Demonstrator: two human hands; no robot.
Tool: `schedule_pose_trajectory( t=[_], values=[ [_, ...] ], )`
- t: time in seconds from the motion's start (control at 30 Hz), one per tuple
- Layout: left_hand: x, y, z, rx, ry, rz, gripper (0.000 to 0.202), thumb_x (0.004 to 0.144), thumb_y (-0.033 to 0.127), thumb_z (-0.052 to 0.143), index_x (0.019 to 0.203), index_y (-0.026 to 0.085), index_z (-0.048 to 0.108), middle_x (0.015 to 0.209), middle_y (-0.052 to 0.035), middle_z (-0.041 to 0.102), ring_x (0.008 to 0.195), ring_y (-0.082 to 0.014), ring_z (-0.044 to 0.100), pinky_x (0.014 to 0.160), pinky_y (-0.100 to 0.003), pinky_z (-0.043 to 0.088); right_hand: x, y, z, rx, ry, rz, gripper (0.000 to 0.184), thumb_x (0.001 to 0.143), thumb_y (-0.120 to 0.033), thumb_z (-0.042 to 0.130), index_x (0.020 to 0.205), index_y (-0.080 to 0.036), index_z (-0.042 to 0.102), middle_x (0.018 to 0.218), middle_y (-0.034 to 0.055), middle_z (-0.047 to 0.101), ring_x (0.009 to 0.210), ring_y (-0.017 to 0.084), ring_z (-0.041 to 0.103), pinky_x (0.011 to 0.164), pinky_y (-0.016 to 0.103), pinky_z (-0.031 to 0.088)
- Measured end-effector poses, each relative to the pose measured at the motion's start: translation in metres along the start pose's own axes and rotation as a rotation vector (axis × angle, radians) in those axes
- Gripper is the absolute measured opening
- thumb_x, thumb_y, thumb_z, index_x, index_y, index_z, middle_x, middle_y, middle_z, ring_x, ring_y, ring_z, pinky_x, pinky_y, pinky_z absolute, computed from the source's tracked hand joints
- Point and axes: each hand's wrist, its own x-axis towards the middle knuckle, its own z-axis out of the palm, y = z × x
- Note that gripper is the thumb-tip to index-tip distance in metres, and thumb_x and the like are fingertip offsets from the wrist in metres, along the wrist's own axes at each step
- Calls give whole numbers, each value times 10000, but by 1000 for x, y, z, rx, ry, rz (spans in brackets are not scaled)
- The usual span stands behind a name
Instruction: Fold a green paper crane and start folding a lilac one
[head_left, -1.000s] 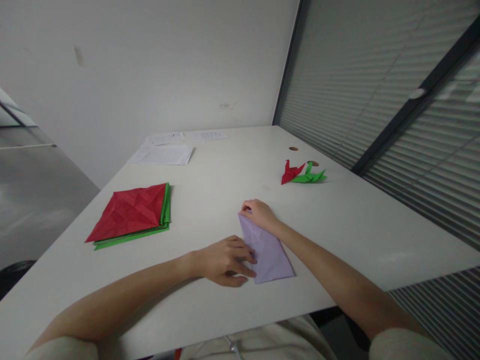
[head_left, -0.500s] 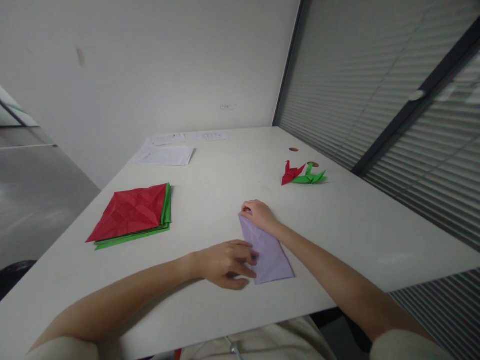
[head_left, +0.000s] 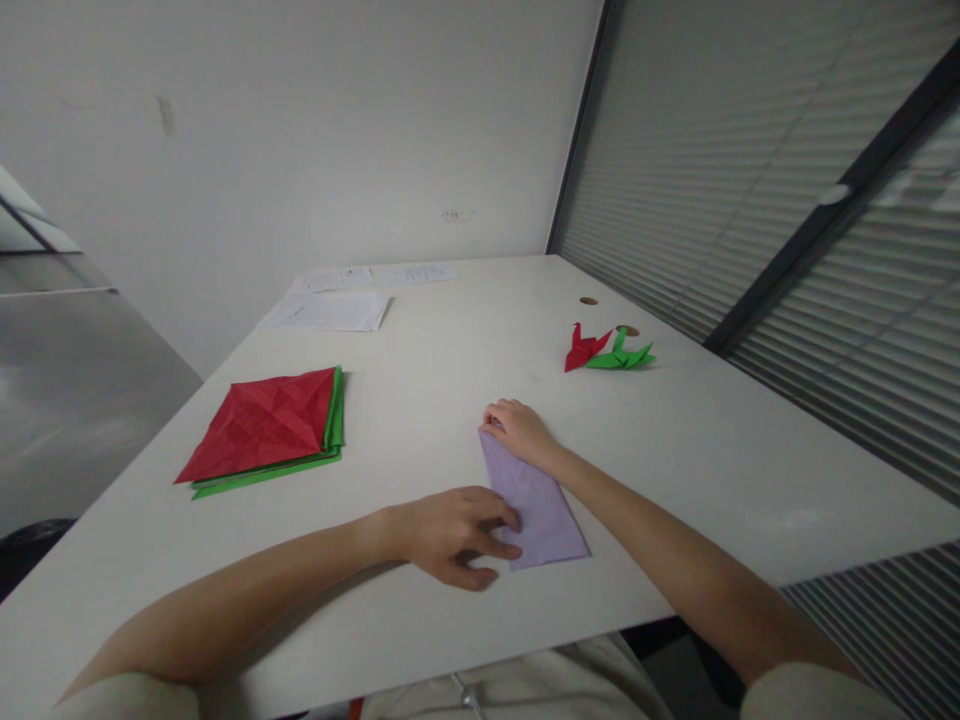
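Note:
A folded sheet of purple paper (head_left: 541, 520) lies flat on the white table in front of me. My right hand (head_left: 516, 430) is at its far end, with curled fingers pinching the upper left corner. Against the paper's left edge rests my left hand (head_left: 465, 535). Its fingers are apart, and the fingertips touch the paper near the lower left side. The palm side of both hands is hidden.
To the left lies a stack of red and green paper (head_left: 274, 425). A red paper crane (head_left: 585, 348) and a green paper crane (head_left: 621, 355) stand at the right. Printed sheets (head_left: 326, 311) lie at the far left, and blinds (head_left: 720, 180) border the table's right side.
The fingers of my left hand have slid slightly toward me and to the right over the paper. My right hand stays on the corner.

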Motion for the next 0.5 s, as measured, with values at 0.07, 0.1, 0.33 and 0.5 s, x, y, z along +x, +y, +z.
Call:
schedule_pose_trajectory(
  t=[0.07, 0.1, 0.33, 0.5],
  values=[
    [0, 0, 1, -7, -7, 10, 357, 833, 314, 575, 1136, 143, 657, 1346, -168, 530, 1202, -263, 531, 1043, -393, 409, -1, 0, 0, -21, 6, -18, 137, 899, -336, 582, 905, -206, 627, 913, 40, 634, 900, 183, 547, 812, 290, 372],
    [-1, -1, 1, -8, -10, 13, 366, 832, 315, 575, 1138, 132, 657, 1363, -167, 520, 1224, -265, 516, 1052, -389, 402, -2, 0, 1, -34, 15, -27, 152, 905, -351, 570, 913, -210, 625, 924, 40, 630, 909, 187, 543, 817, 293, 368],
    [-5, -2, 5, 10, -14, -14, 395, 828, 372, 580, 1128, 130, 672, 1331, -134, 565, 1251, -244, 501, 1077, -353, 378, -3, 8, 2, -153, 65, -38, 294, 943, -456, 454, 1048, -231, 612, 1028, 73, 596, 979, 228, 500, 843, 339, 332],
    [-7, 0, 7, 14, -2, -3, 385, 812, 356, 604, 1115, 129, 674, 1322, -145, 570, 1238, -245, 515, 1071, -363, 381, 5, 17, -1, -225, 59, -17, 333, 964, -443, 396, 1122, -239, 606, 1070, 90, 579, 989, 248, 485, 849, 364, 313]
  ],
)
